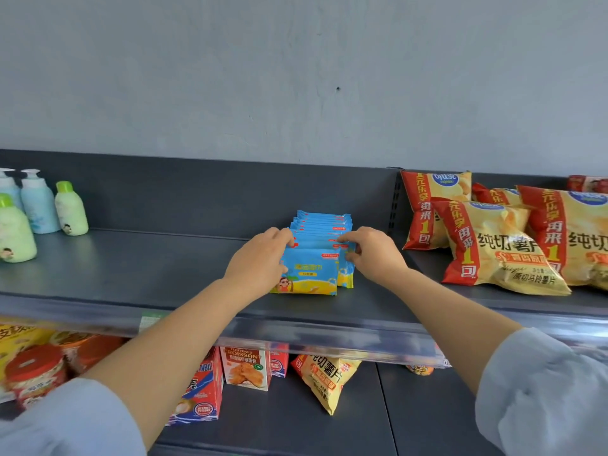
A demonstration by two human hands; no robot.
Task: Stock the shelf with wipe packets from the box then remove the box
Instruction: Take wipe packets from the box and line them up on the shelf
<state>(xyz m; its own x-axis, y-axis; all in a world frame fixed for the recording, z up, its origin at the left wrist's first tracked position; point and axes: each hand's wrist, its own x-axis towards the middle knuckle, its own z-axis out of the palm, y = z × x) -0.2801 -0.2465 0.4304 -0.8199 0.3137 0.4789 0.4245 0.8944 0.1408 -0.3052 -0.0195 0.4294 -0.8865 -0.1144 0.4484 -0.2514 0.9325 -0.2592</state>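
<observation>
A row of blue and yellow wipe packets (pixel 312 271) stands upright, front to back, on the dark grey shelf (pixel 148 268) near its middle. My left hand (pixel 260 261) grips the left side of the front packets, fingers curled over their top edges. My right hand (pixel 371 255) pinches the right edge of the same packets with thumb and fingertips. The box is not in view.
Green and blue lotion bottles (pixel 39 209) stand at the shelf's left end. Yellow and red chip bags (pixel 493 238) lie on the adjoining shelf at the right. Below the shelf's plastic front rail (pixel 296 337), the lower shelf holds snack boxes (pixel 245 370), a chip bag and jars.
</observation>
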